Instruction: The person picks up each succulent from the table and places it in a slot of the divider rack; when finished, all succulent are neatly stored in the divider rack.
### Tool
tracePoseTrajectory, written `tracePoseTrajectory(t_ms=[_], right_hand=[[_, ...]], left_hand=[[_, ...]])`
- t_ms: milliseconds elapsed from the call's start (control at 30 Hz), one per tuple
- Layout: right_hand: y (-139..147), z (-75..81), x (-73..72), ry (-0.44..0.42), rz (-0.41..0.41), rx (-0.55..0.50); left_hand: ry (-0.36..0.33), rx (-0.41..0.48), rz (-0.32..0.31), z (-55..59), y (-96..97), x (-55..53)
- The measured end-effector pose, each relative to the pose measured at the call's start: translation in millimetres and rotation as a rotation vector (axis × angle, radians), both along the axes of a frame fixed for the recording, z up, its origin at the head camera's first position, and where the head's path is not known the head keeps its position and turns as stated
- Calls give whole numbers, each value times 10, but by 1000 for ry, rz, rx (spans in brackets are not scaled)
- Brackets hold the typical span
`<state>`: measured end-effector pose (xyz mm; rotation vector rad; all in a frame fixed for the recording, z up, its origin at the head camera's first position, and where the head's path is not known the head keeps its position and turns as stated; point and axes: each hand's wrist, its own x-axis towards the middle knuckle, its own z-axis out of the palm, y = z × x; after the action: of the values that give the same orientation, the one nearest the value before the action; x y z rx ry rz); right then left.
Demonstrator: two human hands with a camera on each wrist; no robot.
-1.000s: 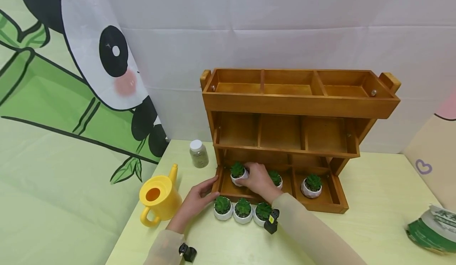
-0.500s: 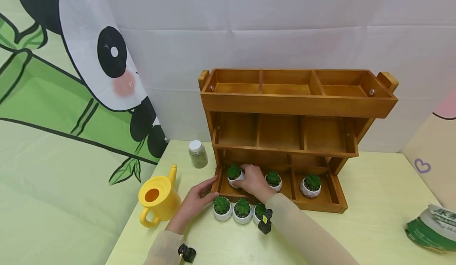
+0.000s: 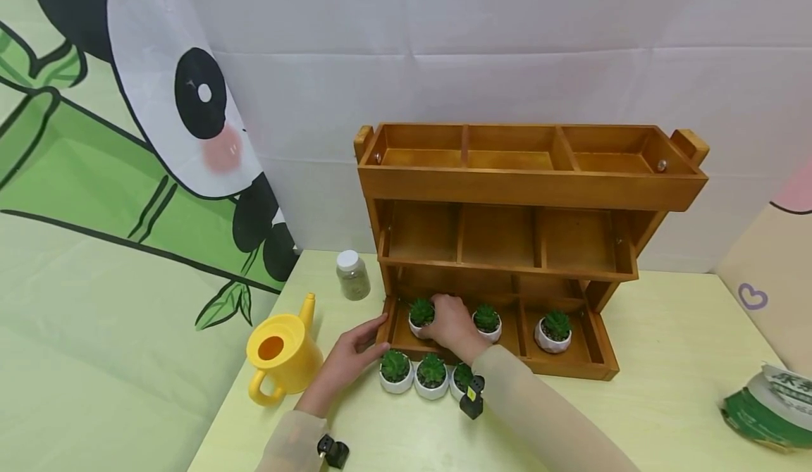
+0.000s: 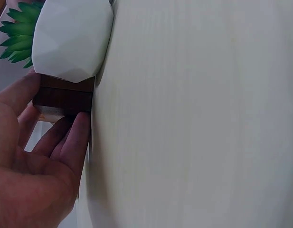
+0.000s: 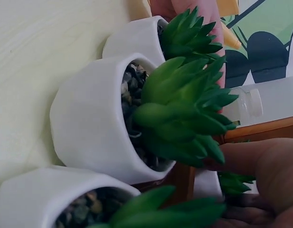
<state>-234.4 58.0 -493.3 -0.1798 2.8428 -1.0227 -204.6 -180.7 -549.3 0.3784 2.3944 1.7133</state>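
Observation:
My right hand (image 3: 452, 325) pinches a small potted succulent (image 3: 421, 315) in the left compartment of the bottom tier of a brown wooden plant rack (image 3: 533, 184). The white pot sits upright, partly hidden by the fingers. In the right wrist view, thumb and fingers (image 5: 246, 159) reach it behind the front pots. At the tier's left front corner, my left hand (image 3: 349, 356) grips the wood between thumb and fingers, as the left wrist view shows near a white pot (image 4: 72, 40). Two more potted succulents, one mid-tier (image 3: 487, 320) and one right (image 3: 554, 331), stand on this tier.
In front of the rack stand three potted succulents in a row, the middle one (image 3: 432, 375) between its neighbours. A yellow watering can (image 3: 288, 352) and a lidded jar (image 3: 353, 275) are on the left. A green and white bag (image 3: 770, 408) lies far right.
The succulent in my right hand has moved slightly left and down, going from tilted to upright in the left compartment. My left hand stays at the corner.

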Motion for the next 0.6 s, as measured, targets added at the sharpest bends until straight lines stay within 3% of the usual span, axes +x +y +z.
tracePoseTrajectory(t_ms=[600], right_hand=[[-13, 40, 2, -49, -33, 35]], left_hand=[[5, -3, -4, -23, -1, -9]])
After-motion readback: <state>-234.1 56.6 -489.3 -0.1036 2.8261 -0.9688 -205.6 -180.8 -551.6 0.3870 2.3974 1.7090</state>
